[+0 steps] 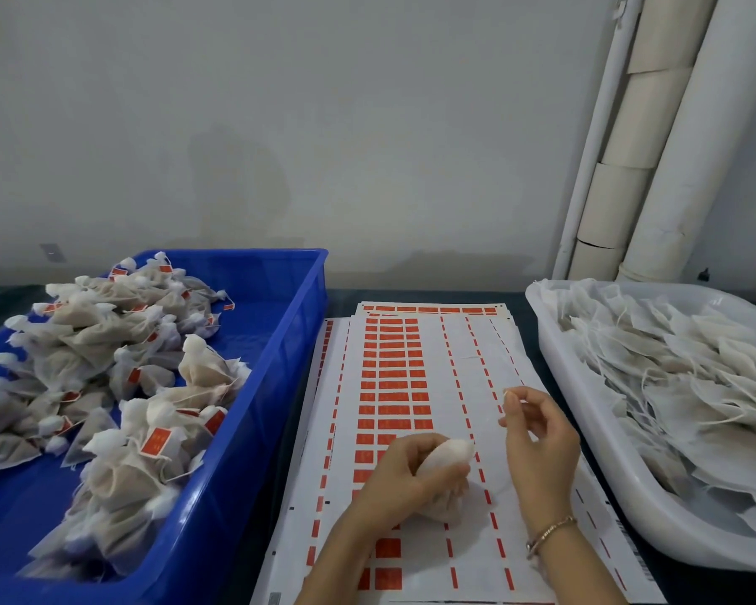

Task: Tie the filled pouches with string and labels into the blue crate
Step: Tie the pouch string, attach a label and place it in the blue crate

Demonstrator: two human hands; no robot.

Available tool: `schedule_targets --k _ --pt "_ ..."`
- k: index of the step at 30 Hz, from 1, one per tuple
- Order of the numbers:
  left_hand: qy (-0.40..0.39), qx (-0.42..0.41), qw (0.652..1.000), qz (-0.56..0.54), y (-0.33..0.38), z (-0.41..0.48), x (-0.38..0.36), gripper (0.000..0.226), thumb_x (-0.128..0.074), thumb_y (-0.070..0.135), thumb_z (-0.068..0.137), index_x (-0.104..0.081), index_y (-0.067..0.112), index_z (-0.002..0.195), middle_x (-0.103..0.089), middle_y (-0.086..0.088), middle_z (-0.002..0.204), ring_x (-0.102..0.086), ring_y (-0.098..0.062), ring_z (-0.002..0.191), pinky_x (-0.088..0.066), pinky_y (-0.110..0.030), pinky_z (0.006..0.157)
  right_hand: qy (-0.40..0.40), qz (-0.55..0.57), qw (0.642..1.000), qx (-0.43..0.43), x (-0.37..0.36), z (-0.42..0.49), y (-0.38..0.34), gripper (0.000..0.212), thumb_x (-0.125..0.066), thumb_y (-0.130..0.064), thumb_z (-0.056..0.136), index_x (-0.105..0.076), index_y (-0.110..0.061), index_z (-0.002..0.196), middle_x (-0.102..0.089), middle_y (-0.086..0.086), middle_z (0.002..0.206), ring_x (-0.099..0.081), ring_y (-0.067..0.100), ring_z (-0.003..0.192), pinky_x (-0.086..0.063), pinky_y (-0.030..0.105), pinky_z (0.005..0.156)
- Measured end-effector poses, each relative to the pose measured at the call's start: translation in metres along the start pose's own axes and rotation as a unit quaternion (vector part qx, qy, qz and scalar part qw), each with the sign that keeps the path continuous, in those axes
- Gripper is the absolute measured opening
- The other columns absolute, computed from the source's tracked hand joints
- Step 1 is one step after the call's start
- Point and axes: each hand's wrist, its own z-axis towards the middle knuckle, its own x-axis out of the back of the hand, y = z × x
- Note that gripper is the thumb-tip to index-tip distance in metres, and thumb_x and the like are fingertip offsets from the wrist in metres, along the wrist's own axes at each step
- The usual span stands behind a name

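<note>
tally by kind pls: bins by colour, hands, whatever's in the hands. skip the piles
Blue crate: 1
White tub: 1
Hands: 2, left hand and right hand
Pouch, gripped by left hand: 1
String, pinched by right hand: 1
Total: 6

blue crate [298, 329]: cropped left | white tub [557, 377]: cropped right | labels [393, 374]: print unreadable

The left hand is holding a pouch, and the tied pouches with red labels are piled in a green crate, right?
Not quite. The crate is blue, not green, as the head view shows. The rest is right: the left hand grips a pouch, and the tied pouches with red labels are piled in that crate.
</note>
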Motion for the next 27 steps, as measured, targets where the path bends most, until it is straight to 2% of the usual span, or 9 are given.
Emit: schedule_targets --k 4,9,12,15,18,20,22,24,27 --pt "-0.014 0.038 0.999 -0.012 0.003 -0.003 0.000 0.025 -0.050 0.054 0.089 -0.064 0.033 0.086 -0.062 0.024 0.080 -0.061 0.002 0.085 -0.045 -0.005 0.065 0.040 0.032 0.998 -0.023 0.004 0.003 0.001 0.011 -0.062 -0.022 0.090 -0.063 -0.031 0.084 -0.068 -0.003 0.080 -0.063 0.001 0.066 -0.049 0.023 0.067" --pt "0.019 0.096 0.992 -0.074 0.003 -0.011 0.002 0.028 -0.035 0.065 0.088 -0.060 0.052 0.088 -0.054 0.038 0.087 -0.052 0.021 0.086 -0.039 0.004 0.058 0.052 0.065 0.994 -0.078 0.006 0.006 0.005 0.010 -0.064 -0.024 0.088 -0.065 -0.033 0.084 -0.069 -0.004 0.082 -0.063 -0.003 0.068 -0.048 0.020 0.068" --pt "0.010 0.104 0.993 -0.060 0.004 -0.008 0.002 0.019 -0.045 0.052 0.093 -0.056 0.037 0.091 -0.055 0.027 0.093 -0.054 0.017 0.086 -0.042 0.001 0.062 0.047 0.038 0.996 -0.063 0.005 0.006 0.005 0.009 -0.063 -0.025 0.088 -0.064 -0.033 0.084 -0.069 -0.004 0.081 -0.063 0.000 0.069 -0.050 0.022 0.068" --pt "0.002 0.066 0.996 -0.059 0.003 -0.001 0.003 0.026 -0.049 0.050 0.083 -0.065 0.030 0.087 -0.065 0.015 0.097 -0.060 -0.002 0.090 -0.046 -0.012 0.073 0.035 -0.005 0.998 -0.052 0.005 0.005 0.006 0.009 -0.064 -0.021 0.089 -0.064 -0.029 0.084 -0.068 -0.005 0.083 -0.064 0.009 0.077 -0.054 0.032 0.075" --pt "0.076 0.042 0.985 -0.152 0.005 -0.001 0.008 0.036 -0.056 0.051 0.084 -0.068 0.019 0.096 -0.070 0.004 0.096 -0.063 -0.008 0.085 -0.047 -0.013 0.069 -0.014 -0.120 0.993 -0.013 0.005 0.003 0.008 0.007 -0.065 -0.018 0.087 -0.065 -0.024 0.084 -0.066 -0.010 0.080 -0.061 0.006 0.077 -0.054 0.040 0.080" --pt "0.126 0.039 0.967 -0.218 0.003 0.000 0.012 0.039 -0.053 0.042 0.081 -0.068 0.014 0.102 -0.069 -0.006 0.100 -0.062 -0.014 0.086 -0.049 -0.016 0.068 -0.058 -0.189 0.980 0.033 0.002 -0.002 0.010 0.004 -0.068 -0.019 0.085 -0.066 -0.023 0.085 -0.066 -0.008 0.080 -0.060 0.009 0.078 -0.051 0.038 0.082" --pt "0.163 0.025 0.948 -0.272 0.005 0.001 0.014 0.030 -0.061 0.044 0.077 -0.072 0.021 0.092 -0.072 0.003 0.090 -0.064 -0.015 0.084 -0.051 -0.017 0.068 -0.112 -0.246 0.961 0.064 -0.002 -0.009 0.011 0.005 -0.069 -0.025 0.084 -0.065 -0.027 0.086 -0.065 -0.010 0.083 -0.056 0.010 0.082 -0.043 0.031 0.086" --pt "0.188 0.030 0.950 -0.247 0.007 0.002 0.015 0.046 -0.061 0.056 0.070 -0.067 0.024 0.104 -0.070 0.012 0.096 -0.065 -0.012 0.091 -0.049 -0.018 0.072 -0.165 -0.264 0.948 0.064 -0.006 -0.013 0.010 0.007 -0.069 -0.030 0.083 -0.063 -0.032 0.086 -0.062 -0.014 0.085 -0.054 0.011 0.087 -0.044 0.028 0.086" --pt "0.193 0.003 0.969 -0.152 0.004 0.002 0.013 0.036 -0.053 0.047 0.082 -0.062 0.030 0.112 -0.067 0.022 0.106 -0.061 0.001 0.102 -0.049 -0.011 0.070 -0.226 -0.233 0.944 0.063 -0.007 -0.017 0.006 0.016 -0.069 -0.028 0.084 -0.058 -0.039 0.081 -0.057 -0.022 0.084 -0.054 0.007 0.088 -0.046 0.016 0.081"
